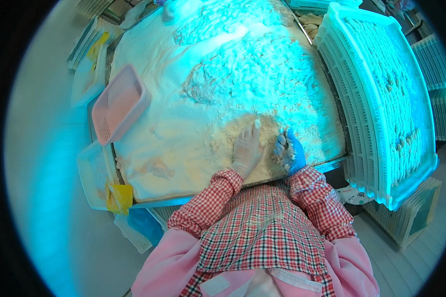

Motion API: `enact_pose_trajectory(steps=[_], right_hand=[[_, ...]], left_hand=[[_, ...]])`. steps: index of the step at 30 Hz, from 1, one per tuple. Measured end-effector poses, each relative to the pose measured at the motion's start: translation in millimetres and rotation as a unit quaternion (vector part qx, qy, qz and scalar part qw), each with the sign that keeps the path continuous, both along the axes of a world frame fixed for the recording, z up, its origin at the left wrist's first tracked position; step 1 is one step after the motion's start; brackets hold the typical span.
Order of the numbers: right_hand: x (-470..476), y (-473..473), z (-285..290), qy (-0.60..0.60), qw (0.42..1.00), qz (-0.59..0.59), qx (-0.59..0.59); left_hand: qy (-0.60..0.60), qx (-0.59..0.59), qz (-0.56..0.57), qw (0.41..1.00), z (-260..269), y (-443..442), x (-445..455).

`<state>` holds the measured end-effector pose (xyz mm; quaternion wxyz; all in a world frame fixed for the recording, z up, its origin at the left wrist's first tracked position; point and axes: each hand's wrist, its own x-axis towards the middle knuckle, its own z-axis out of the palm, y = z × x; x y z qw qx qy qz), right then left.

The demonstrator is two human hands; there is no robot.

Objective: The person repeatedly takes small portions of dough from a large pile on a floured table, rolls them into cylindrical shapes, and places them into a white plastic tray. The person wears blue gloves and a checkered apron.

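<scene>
A thick layer of pale, powdery material (178, 137) covers the worktable, with a lumpy heap (260, 74) of it towards the middle and far side. My left hand (247, 148), in a thin whitish glove, lies flat on the powder near the front edge, fingers extended away from me. Just right of it, my right hand (291, 152), in a blue glove, is turned on its side with curled fingers, and crumbly powdery material clings to its palm and fingers. Left on the powder rests a pink perforated plastic basket (120, 105), tilted.
Stacked plastic trays (384, 100) stand close at the right, the top one bearing rows of small pieces. A clear plastic bin (93, 174) and a yellow cloth or bag (120, 198) are at the front left corner. The table's metal edge (163, 202) runs before me.
</scene>
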<state>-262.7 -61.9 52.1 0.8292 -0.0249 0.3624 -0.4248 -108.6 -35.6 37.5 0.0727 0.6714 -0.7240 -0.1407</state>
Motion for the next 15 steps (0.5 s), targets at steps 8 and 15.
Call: enact_pose_trajectory(steps=[8, 15], right_hand=[[29.1, 22.5, 25.2, 0.081, 0.993, 0.024, 0.078], [61.1, 44.7, -53.7, -0.071, 0.932, -0.220, -0.280]], left_hand=[[0.202, -0.099, 0.084, 0.971, 25.2, 2.6, -2.4], [0.203, -0.062, -0.050, 0.976, 41.1, 7.2, -47.6]])
